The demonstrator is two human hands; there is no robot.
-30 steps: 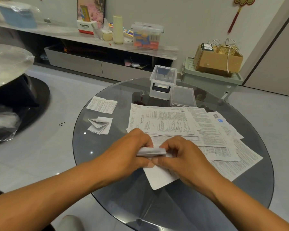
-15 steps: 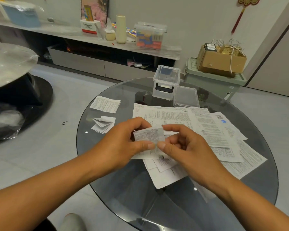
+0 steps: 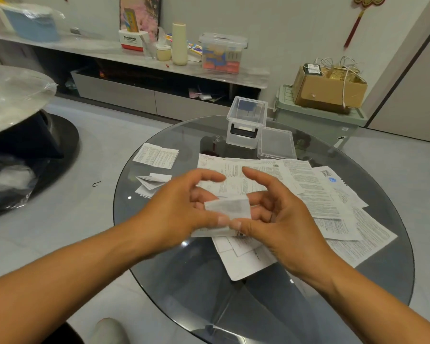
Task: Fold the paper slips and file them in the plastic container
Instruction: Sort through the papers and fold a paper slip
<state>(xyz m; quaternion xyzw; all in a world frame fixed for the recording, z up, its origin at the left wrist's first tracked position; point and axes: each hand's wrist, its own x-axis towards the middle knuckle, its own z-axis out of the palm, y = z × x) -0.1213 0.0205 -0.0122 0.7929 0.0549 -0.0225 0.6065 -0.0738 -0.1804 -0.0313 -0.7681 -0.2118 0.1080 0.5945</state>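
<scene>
1. Folded slip (image 3: 227, 208) held up over the tabletop (image 3: 258, 306), above the loose papers (image 3: 320, 194).
2. Left hand (image 3: 181, 209) and right hand (image 3: 273, 212): each grip pinches the slip's lower edge at the thumb; other fingers spread loose.
3. Do it well: align edges, run the crease firmly, keep the fold flat.
4. Plastic container (image 3: 246, 120) stands open at the far rim; folded ones (image 3: 152, 184) wait left.

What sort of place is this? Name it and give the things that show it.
Most likely a living room at home: a low media console along the wall, cluttered with household items, a red hanging ornament on the wall, and a round glass table strewn with paper slips.
</scene>
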